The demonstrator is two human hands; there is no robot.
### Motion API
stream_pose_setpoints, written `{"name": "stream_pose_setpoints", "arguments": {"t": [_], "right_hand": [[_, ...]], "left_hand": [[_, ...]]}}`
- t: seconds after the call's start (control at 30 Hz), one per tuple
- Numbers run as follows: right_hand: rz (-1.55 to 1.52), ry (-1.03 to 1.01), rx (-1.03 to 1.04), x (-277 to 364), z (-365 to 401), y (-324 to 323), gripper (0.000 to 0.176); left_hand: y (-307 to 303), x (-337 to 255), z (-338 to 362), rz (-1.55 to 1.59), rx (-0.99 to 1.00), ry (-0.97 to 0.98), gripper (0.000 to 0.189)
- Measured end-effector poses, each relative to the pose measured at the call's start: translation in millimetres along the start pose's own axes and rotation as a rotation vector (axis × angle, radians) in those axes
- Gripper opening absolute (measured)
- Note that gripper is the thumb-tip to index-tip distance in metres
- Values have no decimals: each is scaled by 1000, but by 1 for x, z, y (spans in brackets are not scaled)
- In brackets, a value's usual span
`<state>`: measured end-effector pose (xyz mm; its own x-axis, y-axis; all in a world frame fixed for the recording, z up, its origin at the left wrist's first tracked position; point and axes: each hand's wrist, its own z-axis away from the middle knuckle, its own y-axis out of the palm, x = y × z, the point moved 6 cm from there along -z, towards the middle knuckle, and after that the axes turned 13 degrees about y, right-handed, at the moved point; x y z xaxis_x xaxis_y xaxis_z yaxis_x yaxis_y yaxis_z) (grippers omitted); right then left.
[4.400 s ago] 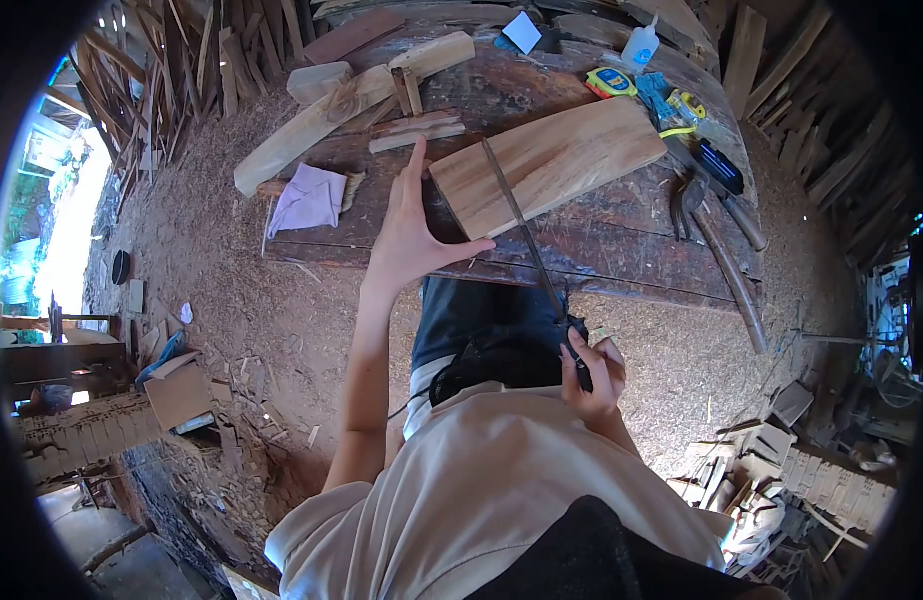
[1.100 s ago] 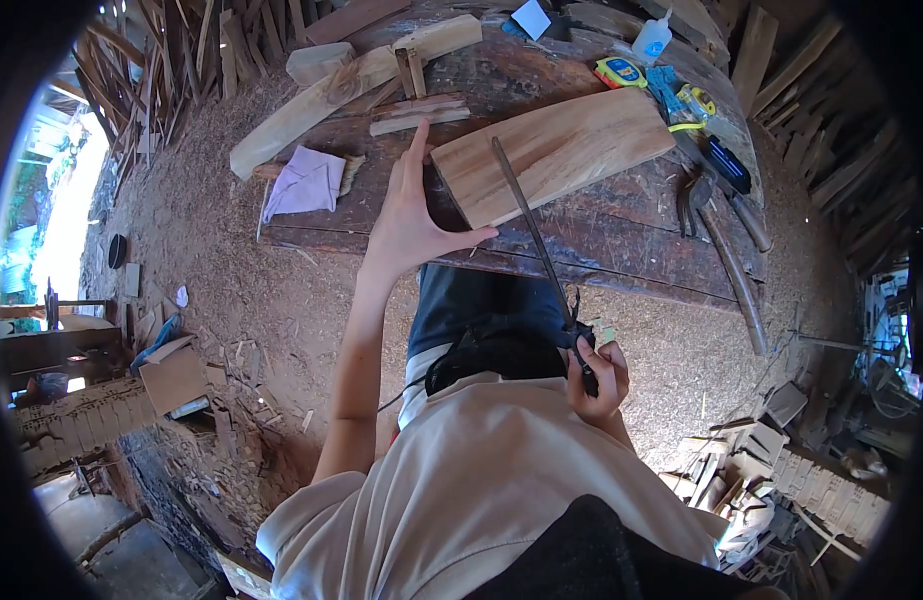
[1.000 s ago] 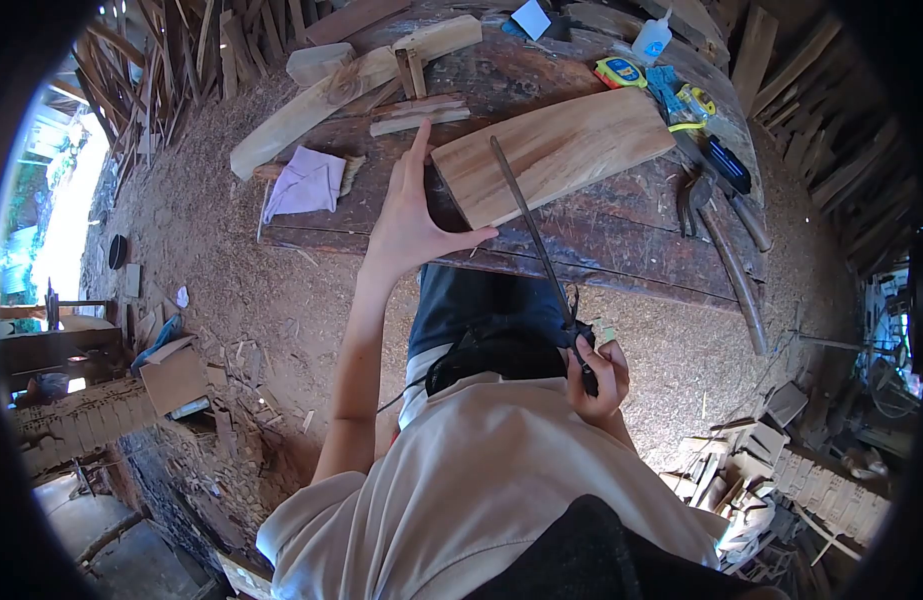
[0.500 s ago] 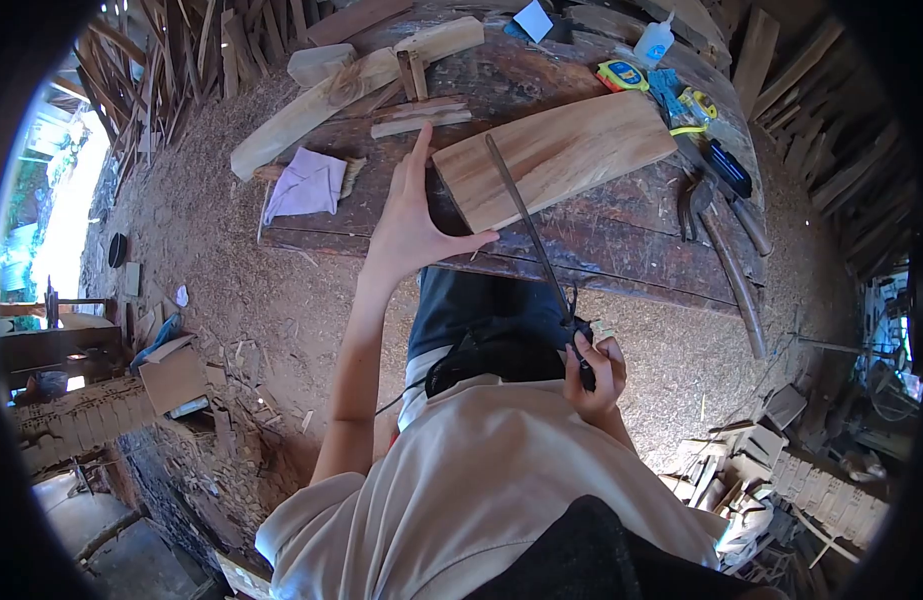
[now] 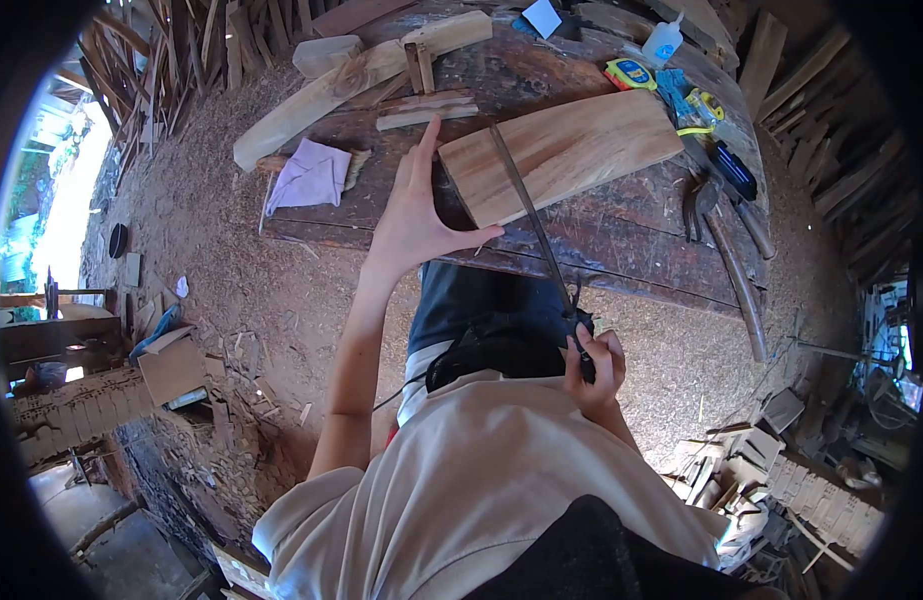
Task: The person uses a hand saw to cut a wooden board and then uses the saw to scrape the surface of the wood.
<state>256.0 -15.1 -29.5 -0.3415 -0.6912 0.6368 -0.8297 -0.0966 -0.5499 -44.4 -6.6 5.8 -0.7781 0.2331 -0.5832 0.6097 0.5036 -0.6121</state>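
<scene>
Right hand (image 5: 593,372): clenched on file (image 5: 529,215) handle | file: long axis runs away from it, across plank (image 5: 581,150) | left hand (image 5: 416,225): open, braced against plank's near-left corner

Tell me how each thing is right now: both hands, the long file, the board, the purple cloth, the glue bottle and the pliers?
left hand: open, pressed flat against the board's near end
right hand: closed around the file's handle
file: slanted, its far part resting on the board
board: lying flat on the workbench
purple cloth: crumpled, on the workbench
glue bottle: standing upright
pliers: lying flat
</scene>
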Motion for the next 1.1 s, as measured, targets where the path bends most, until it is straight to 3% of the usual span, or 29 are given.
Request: {"name": "stream_pose_setpoints", "arguments": {"t": [1.1], "right_hand": [[-30,25,-52,-3,1,9,37]], "left_hand": [[2,5,1,23,3,-25,134]]}}
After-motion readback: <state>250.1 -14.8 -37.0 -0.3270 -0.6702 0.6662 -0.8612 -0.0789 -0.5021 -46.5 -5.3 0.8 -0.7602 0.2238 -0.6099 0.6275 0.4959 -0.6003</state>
